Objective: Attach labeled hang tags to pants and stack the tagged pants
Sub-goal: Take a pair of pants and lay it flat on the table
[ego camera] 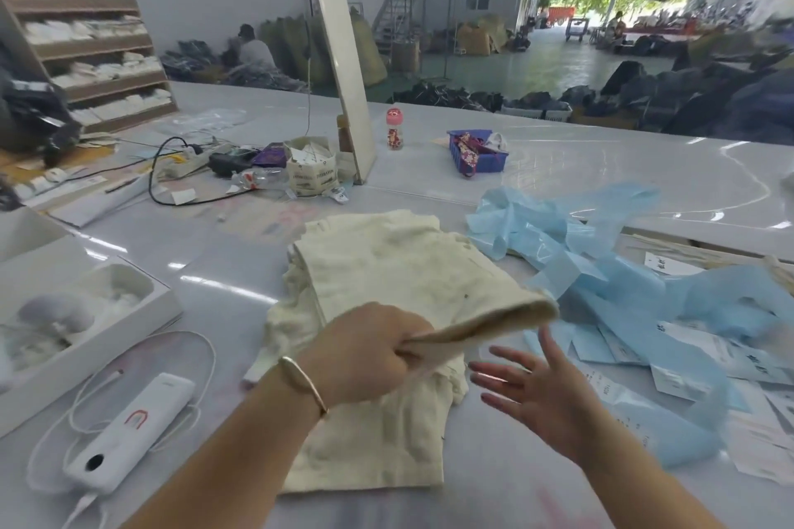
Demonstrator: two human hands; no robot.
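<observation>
Left hand: the left hand (365,350) is fisted round the near folded edge of the cream cotton pants (386,283), lifting that edge off the glossy grey worktable (223,292).
Right hand: the right hand (530,389) hovers with fingers spread wide, holding nothing, just right of the lifted fold and not touching it.
Pants, position: directly beyond and beneath the left fist; a lower layer of the same cream cloth lies flat towards the person.
Pants, long axis: judged to run from near to far, slightly leftward; the raised fold runs from the left fist rightward, passing just above the right fingertips.
Nearer hand: the left already holds the cloth; the right is the free one and lies nearer the tags.
Tags: white printed paper hang tags (687,374) lie scattered to the right of the right hand, among crumpled pale blue plastic sheeting (601,271).
Left of left hand: white power bank with red mark (133,429), cable attached.
Judgement: no tag is visible on this pair.
</observation>
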